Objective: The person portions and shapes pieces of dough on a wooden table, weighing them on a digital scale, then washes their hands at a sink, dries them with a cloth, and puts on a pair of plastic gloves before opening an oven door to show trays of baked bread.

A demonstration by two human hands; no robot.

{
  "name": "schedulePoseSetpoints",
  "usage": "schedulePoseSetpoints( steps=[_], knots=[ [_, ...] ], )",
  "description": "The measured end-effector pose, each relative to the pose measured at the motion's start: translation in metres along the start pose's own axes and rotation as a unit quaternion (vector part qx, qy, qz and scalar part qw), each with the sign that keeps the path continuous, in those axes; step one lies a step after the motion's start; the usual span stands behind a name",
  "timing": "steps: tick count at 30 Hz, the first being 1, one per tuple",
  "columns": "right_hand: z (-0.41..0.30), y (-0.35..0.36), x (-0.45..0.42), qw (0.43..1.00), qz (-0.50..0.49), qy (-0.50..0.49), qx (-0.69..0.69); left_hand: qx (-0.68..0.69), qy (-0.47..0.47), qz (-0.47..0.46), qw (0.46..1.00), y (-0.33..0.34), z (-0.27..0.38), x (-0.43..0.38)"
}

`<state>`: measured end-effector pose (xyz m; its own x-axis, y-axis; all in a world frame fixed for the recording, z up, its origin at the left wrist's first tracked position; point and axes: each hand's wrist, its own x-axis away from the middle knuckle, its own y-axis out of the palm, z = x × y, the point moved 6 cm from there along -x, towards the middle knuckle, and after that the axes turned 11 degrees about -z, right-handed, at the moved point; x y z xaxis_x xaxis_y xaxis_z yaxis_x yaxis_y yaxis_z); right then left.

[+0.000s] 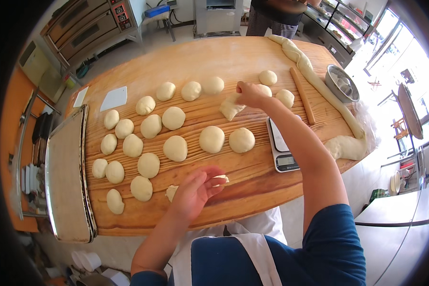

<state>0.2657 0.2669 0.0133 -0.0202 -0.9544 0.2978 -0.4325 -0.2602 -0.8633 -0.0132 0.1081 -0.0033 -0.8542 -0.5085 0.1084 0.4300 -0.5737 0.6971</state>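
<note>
My right hand (252,95) is reaching far across the wooden table, fingers curled at the upper edge of a flattened, squarish dough piece (231,108). My left hand (195,191) is near the front edge, palm turned to the right and fingers loosely bent. Pale dough (171,193) shows to its left, and a ragged dough bit (222,178) by its fingertips; whether the fingers grip it is hidden. Several round dough balls (212,139) are laid out in loose rows to the left and middle. A digital kitchen scale (286,161) sits under my right forearm.
A wooden rolling pin (302,96) and a long dough rope (318,84) lie at right, beside a metal bowl (338,80). Baking trays (66,175) are stacked at the left edge. White plastic scrapers (114,98) rest at far left. A person (273,21) stands beyond the table.
</note>
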Motion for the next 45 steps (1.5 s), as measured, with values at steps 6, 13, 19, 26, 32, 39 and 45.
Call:
schedulePoseSetpoints(
  steps=[6, 13, 19, 26, 32, 39, 45],
  knots=[
    [-0.066, 0.005, 0.138, 0.947, 0.142, -0.204, -0.205, 0.220, -0.013, -0.019, 0.975, 0.017, -0.009, -0.059],
    [-0.003, 0.089, 0.229, 0.712, -0.022, -0.127, -0.690, 0.155, 0.054, 0.005, 0.986, 0.053, -0.030, -0.094],
    [0.088, 0.043, 0.209, 0.814, 0.178, -0.031, -0.552, -0.081, 0.048, -0.023, 0.995, 0.081, -0.043, -0.175],
    [0.152, -0.006, 0.214, 0.901, 0.329, -0.005, -0.282, -0.172, 0.080, 0.104, 0.976, 0.060, -0.019, -0.200],
    [0.205, 0.003, 0.265, 0.906, 0.303, 0.035, -0.293, -0.195, 0.111, 0.143, 0.964, 0.012, 0.041, -0.133],
    [0.202, 0.006, 0.262, 0.957, 0.180, 0.085, -0.211, -0.230, 0.165, 0.175, 0.943, 0.019, 0.079, -0.101],
    [0.182, -0.004, 0.254, 0.979, 0.113, 0.090, -0.145, -0.249, 0.181, 0.179, 0.934, 0.026, 0.069, -0.103]
  ],
)
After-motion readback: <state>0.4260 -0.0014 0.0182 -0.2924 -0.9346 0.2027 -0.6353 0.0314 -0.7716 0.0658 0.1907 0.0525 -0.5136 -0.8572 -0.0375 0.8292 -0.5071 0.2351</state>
